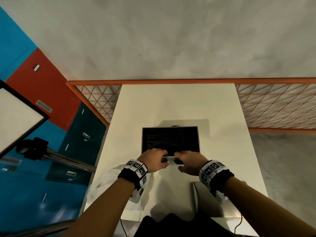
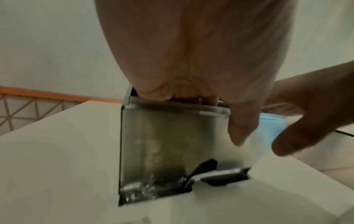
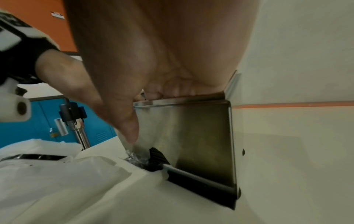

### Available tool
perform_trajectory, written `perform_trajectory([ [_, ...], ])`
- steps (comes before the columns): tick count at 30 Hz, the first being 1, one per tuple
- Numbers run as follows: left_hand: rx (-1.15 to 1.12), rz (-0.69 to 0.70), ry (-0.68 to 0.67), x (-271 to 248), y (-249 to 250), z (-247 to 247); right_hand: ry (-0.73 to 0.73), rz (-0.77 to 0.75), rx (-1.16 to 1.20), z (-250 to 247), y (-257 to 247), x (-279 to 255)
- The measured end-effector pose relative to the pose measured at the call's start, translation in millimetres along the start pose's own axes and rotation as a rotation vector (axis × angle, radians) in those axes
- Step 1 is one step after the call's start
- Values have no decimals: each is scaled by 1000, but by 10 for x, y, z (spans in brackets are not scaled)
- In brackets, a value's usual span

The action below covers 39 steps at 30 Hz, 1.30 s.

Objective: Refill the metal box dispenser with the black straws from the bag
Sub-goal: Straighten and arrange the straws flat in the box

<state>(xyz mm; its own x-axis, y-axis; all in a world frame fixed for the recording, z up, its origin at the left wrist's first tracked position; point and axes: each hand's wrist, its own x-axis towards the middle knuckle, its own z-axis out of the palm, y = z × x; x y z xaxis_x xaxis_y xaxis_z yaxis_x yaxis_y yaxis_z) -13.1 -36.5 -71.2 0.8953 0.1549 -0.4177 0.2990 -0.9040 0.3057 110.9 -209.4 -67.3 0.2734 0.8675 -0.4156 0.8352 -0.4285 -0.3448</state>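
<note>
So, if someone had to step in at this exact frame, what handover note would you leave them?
Left hand: fingers hooked over the near top rim of the metal box dispenser, thumb on its front face.
Right hand: same hold, beside the left.
Dispenser stands open-topped on the white table, filled with black straws.
White bag lies at the near left with at least one straw showing in it.
Loose metal sheet, possibly the lid, lies near right.
Done: box looks loaded.
Left: any remaining straws, then probably closing.
</note>
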Motion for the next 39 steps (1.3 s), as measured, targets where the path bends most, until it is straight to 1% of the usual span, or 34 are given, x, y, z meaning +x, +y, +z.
perform_trajectory([
  [2,59,-7,-24,-52,25,74,4,2,43,20,35,-22],
  [3,65,-18,-24,-64,34,92,24,5,109,15,46,-22],
  [5,39,-46,-26,-71,51,83,75,7,224,6,42,-17],
  [7,21,-61,-34,-67,69,46,100,-5,236,30,34,-18],
  [8,12,-63,-41,-68,78,27,74,-18,215,46,25,-22],
  [10,-28,-69,-73,-68,72,8,-24,-32,145,66,-6,-18],
  [13,-104,-65,-156,-73,35,28,-138,17,116,46,-65,40],
  [15,-137,-64,-181,-97,13,101,-185,46,130,52,-91,70],
  [17,-151,-55,-152,-144,12,180,-178,65,158,69,-97,65],
  [20,-165,-40,-28,-176,14,273,-82,71,226,121,-57,48],
  [22,-190,-45,7,-170,8,289,-37,78,264,142,-43,47],
  [28,-283,-71,-3,-85,-35,235,-37,84,274,123,-54,65],
  [32,-298,-72,9,-24,-63,233,-15,44,221,104,-62,92],
  [35,-313,-62,23,9,-96,250,16,-16,189,149,-65,78],
  [39,-320,-52,38,40,-110,254,-13,-24,111,155,-81,72],
])
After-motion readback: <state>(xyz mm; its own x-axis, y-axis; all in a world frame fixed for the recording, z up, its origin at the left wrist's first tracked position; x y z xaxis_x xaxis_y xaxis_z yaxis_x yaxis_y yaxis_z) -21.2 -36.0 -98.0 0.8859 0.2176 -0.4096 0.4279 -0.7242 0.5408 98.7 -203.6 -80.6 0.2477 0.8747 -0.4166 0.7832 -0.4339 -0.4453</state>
